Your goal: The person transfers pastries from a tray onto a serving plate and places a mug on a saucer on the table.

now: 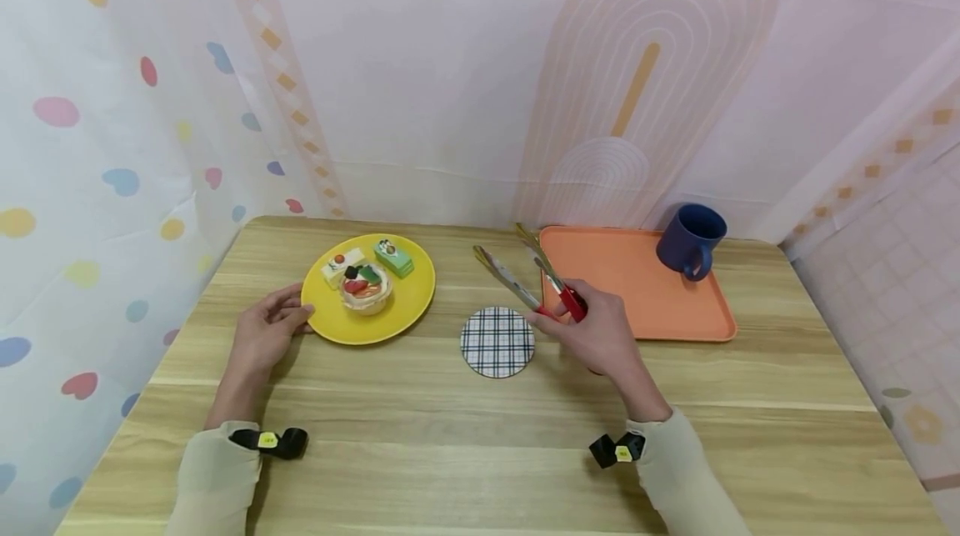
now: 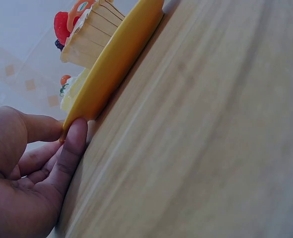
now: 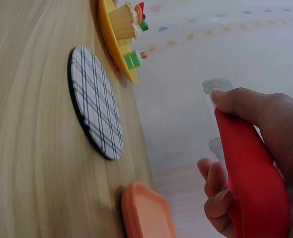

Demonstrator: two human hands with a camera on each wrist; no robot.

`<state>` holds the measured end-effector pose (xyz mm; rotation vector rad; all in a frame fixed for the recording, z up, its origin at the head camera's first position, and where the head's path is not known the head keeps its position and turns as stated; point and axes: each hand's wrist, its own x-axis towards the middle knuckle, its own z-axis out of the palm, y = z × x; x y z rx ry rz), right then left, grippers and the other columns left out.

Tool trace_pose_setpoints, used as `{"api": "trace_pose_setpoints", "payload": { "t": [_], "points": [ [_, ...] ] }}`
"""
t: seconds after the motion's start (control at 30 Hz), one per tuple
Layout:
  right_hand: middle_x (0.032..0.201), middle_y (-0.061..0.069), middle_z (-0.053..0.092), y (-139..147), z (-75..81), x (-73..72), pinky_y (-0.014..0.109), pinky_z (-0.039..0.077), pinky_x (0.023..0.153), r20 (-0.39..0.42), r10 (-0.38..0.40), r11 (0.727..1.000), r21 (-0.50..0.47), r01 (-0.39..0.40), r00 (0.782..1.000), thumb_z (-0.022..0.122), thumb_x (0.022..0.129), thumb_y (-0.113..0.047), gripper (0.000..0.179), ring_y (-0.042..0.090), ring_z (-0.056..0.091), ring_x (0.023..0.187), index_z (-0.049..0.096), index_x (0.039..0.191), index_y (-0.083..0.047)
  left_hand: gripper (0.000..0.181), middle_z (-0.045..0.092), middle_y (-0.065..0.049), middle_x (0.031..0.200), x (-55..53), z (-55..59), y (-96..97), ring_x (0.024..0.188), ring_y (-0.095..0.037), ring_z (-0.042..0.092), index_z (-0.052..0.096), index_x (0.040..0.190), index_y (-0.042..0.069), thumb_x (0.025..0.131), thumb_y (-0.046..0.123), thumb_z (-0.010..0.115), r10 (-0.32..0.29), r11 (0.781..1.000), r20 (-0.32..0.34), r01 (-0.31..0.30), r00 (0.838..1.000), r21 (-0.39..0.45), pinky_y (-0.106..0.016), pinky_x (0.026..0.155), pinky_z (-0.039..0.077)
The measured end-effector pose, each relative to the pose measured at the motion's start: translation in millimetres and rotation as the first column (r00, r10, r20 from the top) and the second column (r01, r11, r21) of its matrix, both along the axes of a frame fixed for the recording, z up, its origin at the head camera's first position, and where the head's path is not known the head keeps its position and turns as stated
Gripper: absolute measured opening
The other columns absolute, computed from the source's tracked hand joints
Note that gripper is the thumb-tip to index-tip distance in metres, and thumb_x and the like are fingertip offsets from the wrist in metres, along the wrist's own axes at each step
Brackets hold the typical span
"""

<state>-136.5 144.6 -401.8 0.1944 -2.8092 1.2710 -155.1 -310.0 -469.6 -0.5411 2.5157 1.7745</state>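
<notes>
At the left, my left hand (image 1: 266,323) pinches the rim of a yellow plate (image 1: 408,307) between thumb and fingers. On the plate sit a toy fruit tart (image 1: 367,289), a green cake slice (image 1: 394,257) and a pale cake slice (image 1: 339,266). My right hand (image 1: 600,328) grips red-handled metal tongs (image 1: 510,278) whose two arms stand apart with nothing between them. The tongs point away from me, above the table between the plate and the orange tray. In the right wrist view the red handle (image 3: 258,183) lies between thumb and curled fingers.
A round checked coaster (image 1: 498,343) lies mid-table, left of my right hand. An orange tray (image 1: 637,294) sits at the right, partly behind that hand. On its back right corner stands a dark blue mug (image 1: 686,240). Patterned cloth (image 1: 450,86) hangs behind the wooden table (image 1: 420,453).
</notes>
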Motion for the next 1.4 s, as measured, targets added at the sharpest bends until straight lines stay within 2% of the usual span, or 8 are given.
{"api": "trace_pose_setpoints", "payload": {
  "t": [0.3, 0.93, 1.13, 1.4],
  "points": [
    [0.087, 0.002, 0.070, 15.9, -1.3, 3.1, 0.029, 0.050, 0.059, 0.021, -0.048, 0.999, 0.020, 0.048, 0.999, 0.086, 0.081, -0.048, 0.063, 0.022, 0.059, 0.081, 0.066, 0.125, -0.008, 0.056, 0.057, 0.003, 0.113, -0.5, -0.3, 0.0, 0.088, 0.002, 0.062, 0.043, 0.156, 0.008, 0.104, 0.020, 0.061, -0.008, 1.000, -0.007, 0.008, 1.000, -0.007, -0.018, 0.077, 0.063],
    [0.087, 0.006, 0.068, 55.8, -8.1, 11.6, 0.027, 0.048, 0.064, 0.027, -0.129, 0.990, 0.061, 0.127, 0.991, 0.082, 0.083, -0.054, 0.061, 0.022, 0.058, 0.084, 0.067, 0.118, -0.006, 0.055, 0.057, 0.006, 0.109, 0.2, 2.0, 2.4, 0.086, 0.002, 0.062, 0.044, 0.155, 0.007, 0.104, 0.018, 0.061, 0.009, 1.000, -0.001, -0.009, 1.000, -0.007, -0.017, 0.076, 0.063],
    [0.089, 0.006, 0.070, 67.2, -9.8, 14.5, 0.027, 0.049, 0.066, 0.042, -0.149, 0.986, 0.074, 0.146, 0.988, 0.081, 0.084, -0.054, 0.065, 0.021, 0.059, 0.083, 0.066, 0.126, -0.006, 0.055, 0.057, 0.005, 0.110, 0.6, 2.7, 2.4, 0.086, 0.003, 0.062, 0.044, 0.155, 0.007, 0.104, 0.018, 0.060, 0.003, 1.000, 0.001, -0.003, 1.000, -0.010, -0.017, 0.076, 0.063],
    [0.088, 0.006, 0.069, 81.3, -9.8, 17.4, 0.026, 0.049, 0.065, 0.054, -0.191, 0.977, 0.109, 0.185, 0.980, 0.078, 0.085, -0.059, 0.068, 0.019, 0.059, 0.079, 0.065, 0.127, -0.006, 0.054, 0.057, 0.008, 0.107, 0.4, 2.2, 1.8, 0.085, 0.003, 0.062, 0.045, 0.155, 0.005, 0.104, 0.016, 0.061, 0.004, 1.000, -0.011, -0.004, 1.000, 0.001, -0.017, 0.076, 0.063]
  ]
}}
